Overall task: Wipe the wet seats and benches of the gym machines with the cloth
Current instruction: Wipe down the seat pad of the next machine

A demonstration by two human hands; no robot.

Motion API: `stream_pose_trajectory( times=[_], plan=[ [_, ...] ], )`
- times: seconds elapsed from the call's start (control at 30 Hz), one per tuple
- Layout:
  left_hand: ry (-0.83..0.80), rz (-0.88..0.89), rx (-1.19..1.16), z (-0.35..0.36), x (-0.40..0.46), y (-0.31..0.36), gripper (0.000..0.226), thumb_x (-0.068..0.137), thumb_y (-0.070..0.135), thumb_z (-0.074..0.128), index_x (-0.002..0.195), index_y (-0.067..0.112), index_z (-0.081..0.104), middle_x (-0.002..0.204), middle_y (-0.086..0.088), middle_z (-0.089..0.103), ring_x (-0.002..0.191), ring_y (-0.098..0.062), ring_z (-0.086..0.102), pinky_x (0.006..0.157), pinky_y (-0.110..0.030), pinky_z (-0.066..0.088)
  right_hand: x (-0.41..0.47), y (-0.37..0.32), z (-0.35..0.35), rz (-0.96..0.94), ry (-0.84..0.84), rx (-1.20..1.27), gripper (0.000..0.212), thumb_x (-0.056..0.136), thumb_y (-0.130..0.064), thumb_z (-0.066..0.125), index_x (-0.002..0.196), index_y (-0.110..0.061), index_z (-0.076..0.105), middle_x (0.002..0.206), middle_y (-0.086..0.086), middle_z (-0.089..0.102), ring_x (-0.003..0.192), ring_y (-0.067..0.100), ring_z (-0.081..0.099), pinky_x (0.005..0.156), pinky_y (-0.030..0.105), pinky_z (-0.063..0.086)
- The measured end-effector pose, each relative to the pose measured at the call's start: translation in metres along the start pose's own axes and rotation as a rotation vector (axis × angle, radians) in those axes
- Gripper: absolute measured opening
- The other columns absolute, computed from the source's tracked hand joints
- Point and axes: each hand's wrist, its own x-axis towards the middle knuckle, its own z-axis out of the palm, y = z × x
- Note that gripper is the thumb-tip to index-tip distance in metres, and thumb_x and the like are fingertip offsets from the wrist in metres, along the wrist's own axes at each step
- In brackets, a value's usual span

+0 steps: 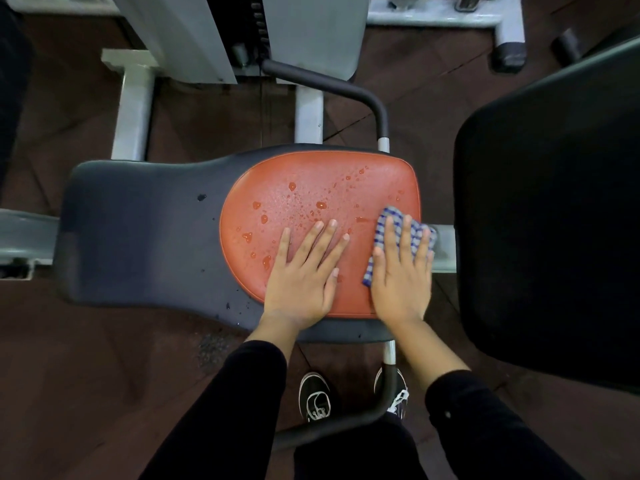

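Seat (322,188): red-orange padded panel set in a dark grey-blue surround (138,230), beaded with water drops (263,220) across its middle and upper right.

Cloth (388,220): blue-and-white checked, lay at the right edge of the red panel, partly overhanging toward the pale metal rail (445,237).

Right hand (401,275): lay flat on the cloth, fingers straight and spread, pressing it to the seat; grip wide, nothing pinched.

Left hand (301,275): lay flat on the bare red panel just beside the right hand, fingers straight; grip wide, holding nothing.

Black back pad (554,202): stood to the right of the seat, apart from it.

Curved black handle (346,90): rose beyond the seat's far edge.

Grey machine frame (135,105): stood behind the seat on a dark brown floor (69,375).

Black sleeves (242,393) covered both forearms; black-and-white shoes (315,396) showed below the seat.
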Motion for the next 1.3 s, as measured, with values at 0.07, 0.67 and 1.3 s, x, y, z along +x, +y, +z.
stream_pose_trajectory(
  times=[0.07, 0.67, 1.3],
  plan=[
    [0.007, 0.002, -0.004, 0.001, 0.001, 0.000, 0.055, 0.097, 0.033, 0.032, 0.151, 0.022, 0.031, 0.159, -0.002, 0.023, 0.147, -0.020, 0.020, 0.116, -0.058, 0.012, -0.011, 0.013, 0.001, 0.103, -0.011, 0.077, 0.054, 0.095, -0.046, 0.000, 0.146, -0.030, -0.010, 0.157, -0.003, -0.012, 0.146, 0.026, -0.010, 0.120, 0.045, 0.003],
    [0.066, -0.120, -0.107, -0.018, 0.034, 0.003, 0.054, 0.099, 0.034, 0.033, 0.149, 0.014, 0.035, 0.156, -0.003, 0.030, 0.145, -0.016, 0.025, 0.118, -0.055, 0.010, 0.034, -0.003, -0.014, -0.146, 0.087, -0.039, 0.051, 0.097, -0.051, 0.022, 0.146, -0.040, 0.025, 0.158, -0.001, 0.019, 0.145, 0.033, 0.011, 0.116, 0.047, 0.020],
    [-0.012, -0.200, -0.078, -0.009, 0.062, -0.012, 0.057, 0.098, 0.036, 0.027, 0.151, 0.015, 0.029, 0.159, -0.003, 0.021, 0.148, -0.019, 0.014, 0.119, -0.052, 0.002, 0.125, -0.033, -0.027, -0.321, 0.113, -0.049, 0.049, 0.099, -0.042, 0.021, 0.147, -0.034, 0.029, 0.154, 0.000, 0.031, 0.144, 0.031, 0.017, 0.118, 0.044, 0.011]
  ],
)
